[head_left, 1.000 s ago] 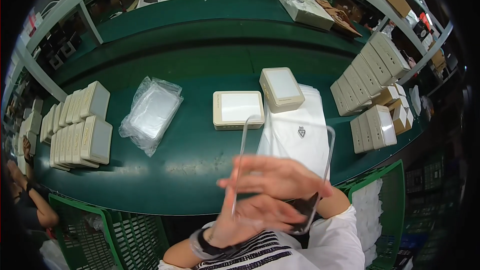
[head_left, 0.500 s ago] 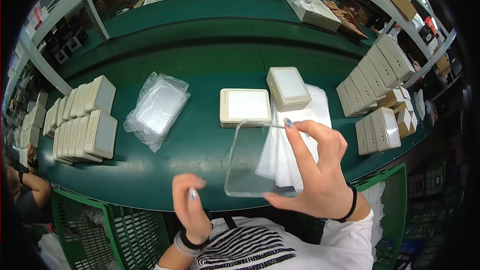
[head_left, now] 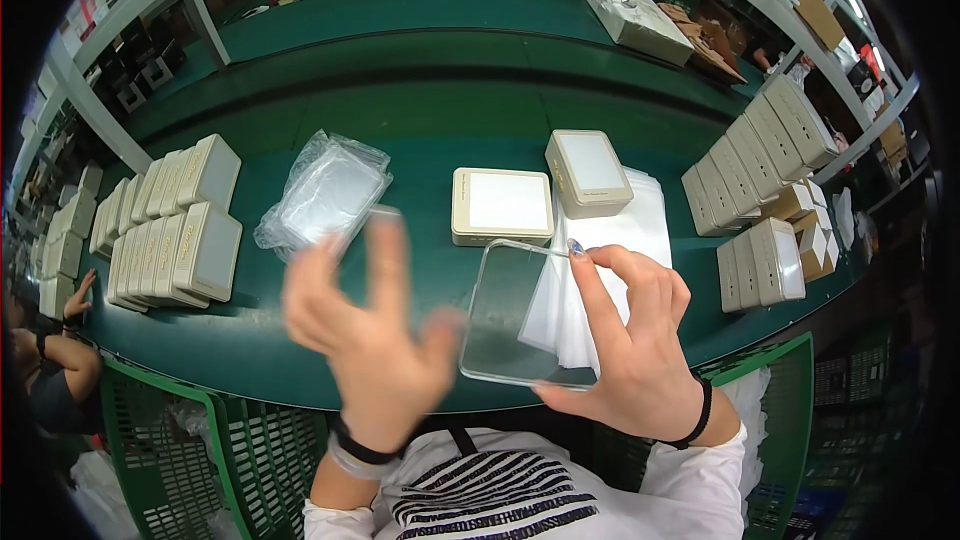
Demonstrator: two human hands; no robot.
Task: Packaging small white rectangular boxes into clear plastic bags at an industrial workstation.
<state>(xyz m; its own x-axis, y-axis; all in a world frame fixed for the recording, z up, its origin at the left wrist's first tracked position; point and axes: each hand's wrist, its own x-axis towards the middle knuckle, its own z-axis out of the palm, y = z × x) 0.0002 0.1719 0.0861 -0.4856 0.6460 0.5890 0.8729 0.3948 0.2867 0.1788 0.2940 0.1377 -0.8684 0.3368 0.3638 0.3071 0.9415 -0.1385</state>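
My right hand [head_left: 640, 360] grips a clear, rounded rectangular plastic cover [head_left: 497, 315] by its edges, between thumb and fingers. The cover is held tilted above the green table, partly over a fan of white sheets or sleeves [head_left: 648, 235]. My left hand [head_left: 375, 350], smeared by motion, has its fingers spread with nothing seen in them; it is nearest to a crumpled clear plastic bag [head_left: 330, 185] with flat contents. Beyond the cover lies a cream box-shaped unit [head_left: 502, 205] with a white top panel. A similar cream unit [head_left: 592, 170] sits partly on the white sheets.
Rows of cream units [head_left: 205, 250] stand at the left; more cream units [head_left: 755, 145] are stacked at the right beside small cartons [head_left: 810, 230]. Green crates [head_left: 265, 460] flank me below the table edge. A co-worker's arm [head_left: 70, 370] rests at the far left.
My left hand has moved up and forward toward the plastic bag, and its fingers have spread. My right hand keeps hold of the cover. The co-worker's hand at left has reached onto the table edge.
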